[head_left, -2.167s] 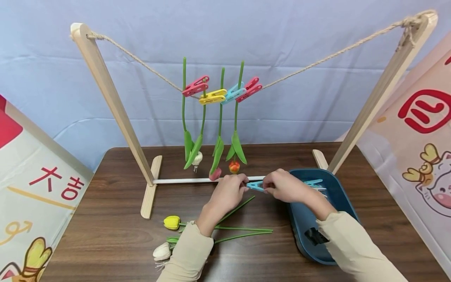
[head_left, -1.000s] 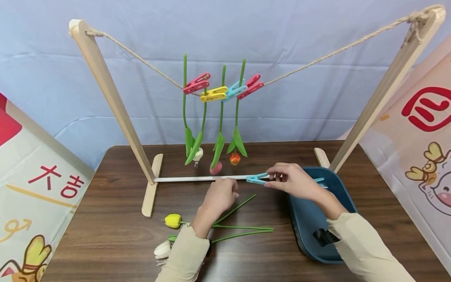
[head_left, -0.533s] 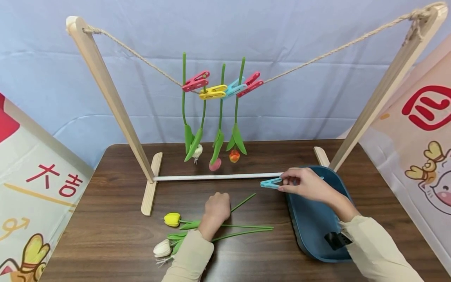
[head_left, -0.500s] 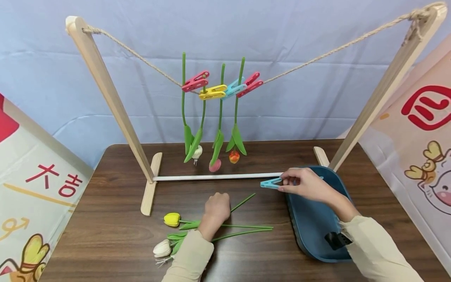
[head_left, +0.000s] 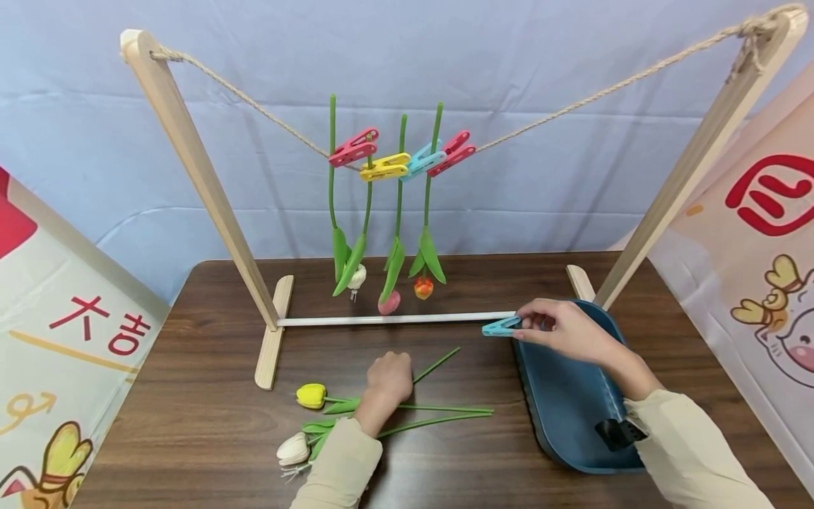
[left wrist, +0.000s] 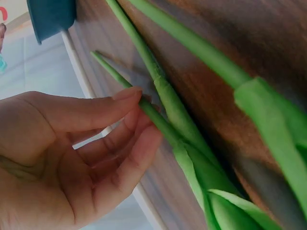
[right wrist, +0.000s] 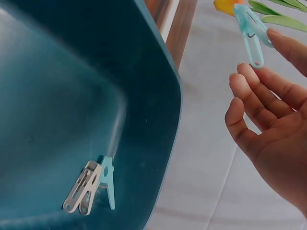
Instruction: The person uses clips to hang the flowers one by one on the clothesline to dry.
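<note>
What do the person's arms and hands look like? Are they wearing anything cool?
Both arms wear long, cream-coloured sleeves, the left sleeve and the right sleeve, wrinkled and plain. The left hand and right hand are bare: no gloves or rings show. A small black gadget sits by the right cuff.

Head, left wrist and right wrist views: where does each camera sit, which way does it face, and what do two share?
Head: on the person's head, facing forward and down over the hanging flowers and blue tray; left hand, right hand and sleeves show.
Left wrist: on that wrist, facing a pinched green stem; the left hand shows, palm side.
Right wrist: on that wrist, facing into the tray and toward the right hand, which shows.
Shared: head and right wrist both show the light blue clothespin in the right hand.
</note>
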{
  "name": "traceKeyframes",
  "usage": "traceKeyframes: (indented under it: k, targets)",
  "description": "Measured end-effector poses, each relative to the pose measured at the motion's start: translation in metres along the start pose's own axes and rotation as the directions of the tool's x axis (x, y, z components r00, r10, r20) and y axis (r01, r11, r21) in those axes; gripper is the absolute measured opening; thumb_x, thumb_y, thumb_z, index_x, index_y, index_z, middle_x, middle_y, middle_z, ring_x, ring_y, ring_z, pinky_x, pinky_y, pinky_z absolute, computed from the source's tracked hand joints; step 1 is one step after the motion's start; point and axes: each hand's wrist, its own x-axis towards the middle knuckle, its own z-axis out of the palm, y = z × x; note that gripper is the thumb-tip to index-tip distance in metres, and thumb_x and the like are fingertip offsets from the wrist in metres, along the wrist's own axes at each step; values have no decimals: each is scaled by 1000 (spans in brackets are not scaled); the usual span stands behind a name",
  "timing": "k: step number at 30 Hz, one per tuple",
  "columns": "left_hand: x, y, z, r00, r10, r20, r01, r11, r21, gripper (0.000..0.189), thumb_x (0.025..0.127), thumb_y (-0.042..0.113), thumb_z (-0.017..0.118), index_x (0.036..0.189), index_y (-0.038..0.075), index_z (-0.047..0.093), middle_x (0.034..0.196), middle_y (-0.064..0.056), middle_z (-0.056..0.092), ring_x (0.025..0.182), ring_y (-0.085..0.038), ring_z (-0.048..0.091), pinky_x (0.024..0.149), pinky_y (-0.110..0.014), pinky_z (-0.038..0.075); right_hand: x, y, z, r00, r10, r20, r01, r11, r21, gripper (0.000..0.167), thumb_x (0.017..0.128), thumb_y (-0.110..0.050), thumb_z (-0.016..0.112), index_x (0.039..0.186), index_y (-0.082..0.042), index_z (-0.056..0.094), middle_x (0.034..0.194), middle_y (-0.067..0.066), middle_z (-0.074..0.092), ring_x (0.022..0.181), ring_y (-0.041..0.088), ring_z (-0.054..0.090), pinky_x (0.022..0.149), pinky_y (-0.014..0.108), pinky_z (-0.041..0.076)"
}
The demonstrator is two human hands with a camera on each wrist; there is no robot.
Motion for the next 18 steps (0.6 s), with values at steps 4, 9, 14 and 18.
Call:
traceKeyframes:
  k: [4,9,14,18]
  targets:
    - [-2,0,-4,1000,-9,-13,10,1000,10,7,73,0,64,70,4,60,76,-14,63,72,-34,62,54,-42,50,-2,0,-3,999,18,-29,-18,1000,-7,19,83,-14,67,96,-2,62,79,-2,55,65,10,47,56,24,41]
    - [-5,-1,-11,999,-8,-37,9,1000,27,7,73,0,65,70,4,61,74,-14,62,70,-34,62,54,-42,50,-5,1,-4,997,-7,-83,4,999,-45,8,83,-11,67,87,-7,61,72,-4,52,58,8,41,50,23,35]
    - [-7,-3,-21,997,-9,-77,11,1000,29,9,79,1,60,71,4,64,73,-15,63,67,-34,62,53,-42,50,-5,3,-4,988,-65,-143,51,994,-98,9,81,-7,67,78,-10,59,66,-8,50,54,5,39,48,23,33]
    - [-6,-3,-33,994,-13,-113,17,999,29,14,82,1,57,72,5,66,74,-15,64,67,-34,63,52,-43,50,-6,6,-4,984,-77,-162,61,993,-104,11,80,-2,67,76,-9,59,63,-8,49,52,3,38,46,23,34]
